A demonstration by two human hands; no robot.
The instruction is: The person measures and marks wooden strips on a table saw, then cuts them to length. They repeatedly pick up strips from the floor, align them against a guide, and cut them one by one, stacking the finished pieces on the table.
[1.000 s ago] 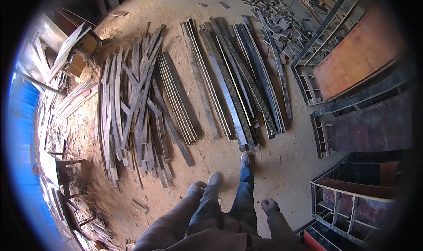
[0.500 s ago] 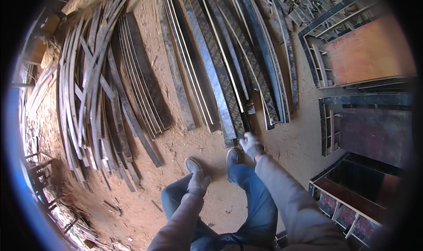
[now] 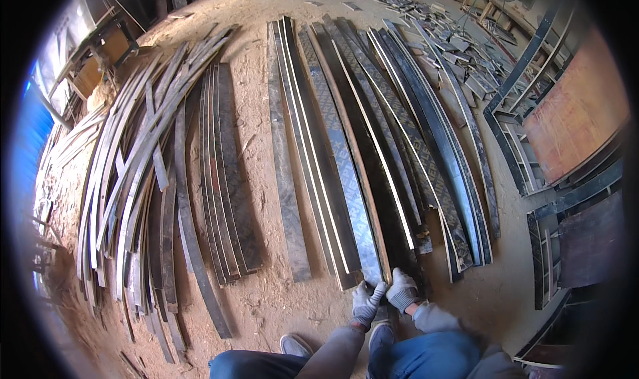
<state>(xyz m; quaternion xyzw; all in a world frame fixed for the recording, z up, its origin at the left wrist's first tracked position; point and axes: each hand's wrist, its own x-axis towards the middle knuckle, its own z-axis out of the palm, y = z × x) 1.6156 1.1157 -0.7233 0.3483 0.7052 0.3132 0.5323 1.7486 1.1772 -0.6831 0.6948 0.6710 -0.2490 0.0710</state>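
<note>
My left hand (image 3: 367, 303), in a grey knitted glove, is closed at the near end of a long dark plywood strip (image 3: 374, 186). My right hand (image 3: 403, 290), gloved likewise, is closed on the same end, just to the right. The strip stands tilted, its brown edge turned up. Beneath and left of it lies a shiny plywood strip (image 3: 349, 192) with a printed face. Further strips with pale edges (image 3: 309, 159) lie left of that, and more curved dark strips (image 3: 459, 192) lie to the right. My fingertips are partly hidden around the strip's end.
A tangled pile of long narrow strips (image 3: 143, 172) lies at left, beside a stack of dark boards (image 3: 226, 179). Small offcuts (image 3: 452, 46) litter the far right floor. Framed panels (image 3: 579, 112) stand at the right edge. My shoes (image 3: 295, 345) are close to the strips' near ends.
The view has tilted up toward the far floor. My left hand has come from above my left leg to the strip's end. My right hand has closed there, and the strip is now tilted.
</note>
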